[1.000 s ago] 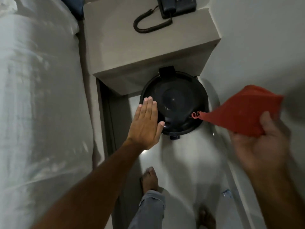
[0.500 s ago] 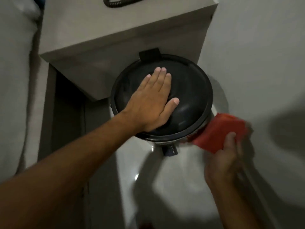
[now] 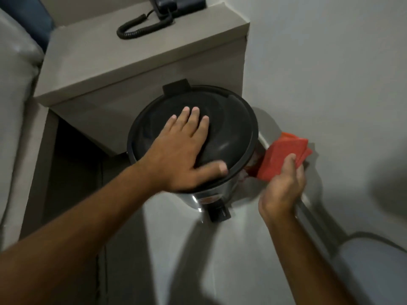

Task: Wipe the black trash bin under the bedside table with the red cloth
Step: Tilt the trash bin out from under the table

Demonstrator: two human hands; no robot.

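Black trash bin (image 3: 229,137) stood on the pale floor (image 3: 231,260), its back part under the front edge of the bedside table (image 3: 136,69) and its right side close to the white wall (image 3: 330,73).

At the far left a strip of white bed (image 3: 15,106) ran along the edge of the view. Next to it came the grey bedside table, with one dark telephone (image 3: 176,5) on top — its coiled cord lay in a loop on the surface.

The left hand (image 3: 182,155) reached from the lower left, the forearm stretched diagonally across the view. The palm lay flat on the round black lid, the four fingers spread a little and pointing toward the table, the thumb stretched to the right along the front rim. It pressed on the lid and gripped nothing.

Below the lid a shiny metal body showed, with one black pedal (image 3: 219,213) at the bottom front.

The right hand (image 3: 284,186) came up from the lower right, the wrist bent, the back of the hand toward the camera. It held one red cloth (image 3: 284,157), folded, pinched between the thumb on the near side and the fingers behind. The cloth's left edge was right beside the bin's right side, just under the lid rim; if it truly touched, I could not tell.

I counted one bin, one cloth, two hands.
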